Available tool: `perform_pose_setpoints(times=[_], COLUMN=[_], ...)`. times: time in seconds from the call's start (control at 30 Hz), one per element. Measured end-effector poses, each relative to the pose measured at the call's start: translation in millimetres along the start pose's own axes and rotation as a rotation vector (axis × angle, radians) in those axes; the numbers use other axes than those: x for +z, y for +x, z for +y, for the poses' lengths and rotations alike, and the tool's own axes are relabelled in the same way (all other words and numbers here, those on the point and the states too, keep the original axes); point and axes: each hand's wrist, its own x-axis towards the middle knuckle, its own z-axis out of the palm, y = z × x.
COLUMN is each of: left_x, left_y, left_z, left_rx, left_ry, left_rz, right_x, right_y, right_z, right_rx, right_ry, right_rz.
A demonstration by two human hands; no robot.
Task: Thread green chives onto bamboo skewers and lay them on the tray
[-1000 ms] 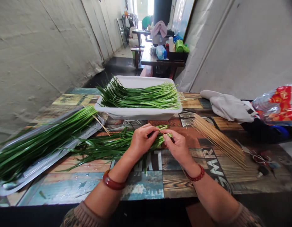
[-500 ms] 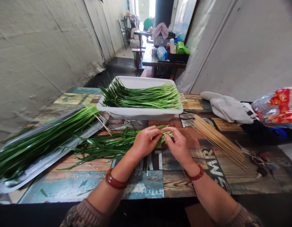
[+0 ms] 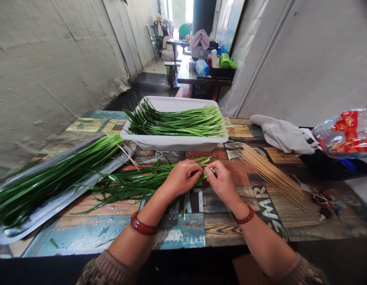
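A loose bundle of garlic chives (image 3: 132, 180) lies across the table, its pale cut ends toward the right. My left hand (image 3: 183, 176), with a red-brown bangle on the wrist, is closed over those stalks near their ends. Facing it, my right hand (image 3: 220, 180) pinches the stalk ends between thumb and fingers. A thin pale stick shows just beside my right wrist; whether my fingers grip it is hidden. Behind my hands stands a white plastic tub (image 3: 177, 140) of chives. More chives fill a metal tray (image 3: 79, 188) at the left, with a few short sticks by its end.
Bamboo skewers (image 3: 269, 176) lie in a pile right of my hands. Scissors (image 3: 316, 194) and keys (image 3: 324, 213) rest farther right, near a white cloth cap (image 3: 286, 134) and a clear-and-red plastic bag (image 3: 345, 132). Another table (image 3: 186, 75) stands beyond.
Both hands stay at the chive ends, with the fingertips slightly shifted. The whole view has moved a little; the tub, tray and skewers have not visibly been disturbed.
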Motion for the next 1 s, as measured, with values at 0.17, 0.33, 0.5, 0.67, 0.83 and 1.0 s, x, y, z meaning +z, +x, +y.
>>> perform_pose_setpoints(times=[0.17, 0.33, 0.5, 0.67, 0.83, 1.0], left_x=[-0.4, -1.1, -0.6, -0.4, -3.1, -2.6], left_y=[1.5, 0.5, -1.0, 0.7, 2.7, 2.2], left_z=[-13.6, -21.5, -25.0, -25.8, -22.7, -16.8], left_rx=[-0.152, -0.151, -0.154, -0.157, -0.159, -0.169], left_ry=[0.049, 0.193, 0.335, 0.334, 0.168, 0.064], left_rz=[0.175, 0.087, 0.002, 0.072, 0.238, 0.235], right_x=[-0.4, -0.1, 1.4, 0.9, -0.2, -0.8], right_y=[2.1, 0.9, -0.1, 0.8, 1.2, -0.7], right_z=[0.4, -1.5, -1.7, 0.2, -1.4, -5.2], right_rx=[0.015, -0.005, -0.021, -0.018, 0.000, 0.007], right_ry=[-0.002, -0.018, -0.010, -0.010, 0.028, 0.141], right_rz=[-0.035, -0.025, -0.046, -0.039, -0.032, -0.079])
